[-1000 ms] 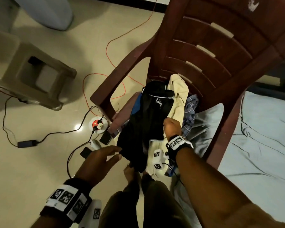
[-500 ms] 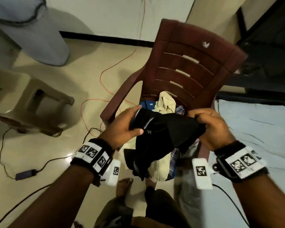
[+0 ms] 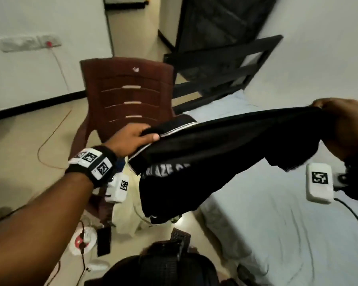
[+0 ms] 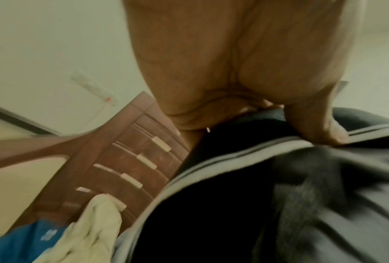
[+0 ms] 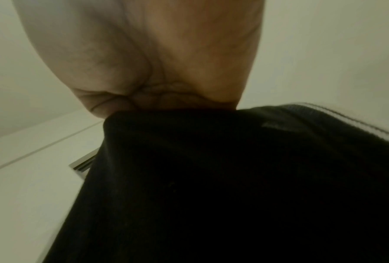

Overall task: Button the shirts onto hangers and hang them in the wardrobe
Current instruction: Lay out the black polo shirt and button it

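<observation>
A black shirt (image 3: 225, 153) with white lettering and a white-striped collar hangs stretched in the air between my two hands. My left hand (image 3: 132, 139) pinches it at the collar in front of the brown chair; the left wrist view has the thumb pressed on the black shirt (image 4: 279, 195). At the right edge my right hand (image 3: 347, 129) grips the other end, bunched in its fist. The right wrist view is filled by the black shirt (image 5: 211, 186) under the closed fingers. More clothes lie on the chair seat: a cream garment (image 3: 128, 215) and a blue one (image 4: 26, 242). No hanger or wardrobe shows.
The brown plastic chair (image 3: 130, 91) stands ahead by the wall. A bed with a pale sheet (image 3: 287, 223) lies to the right, its dark frame (image 3: 225, 73) behind. Cables, a white power strip (image 3: 83, 242) and a dark adapter (image 3: 103, 240) lie on the floor at lower left.
The black shirt came up off the chair. Both hands took hold of it and then drew apart, the right far to the right, spreading it out. My view rose.
</observation>
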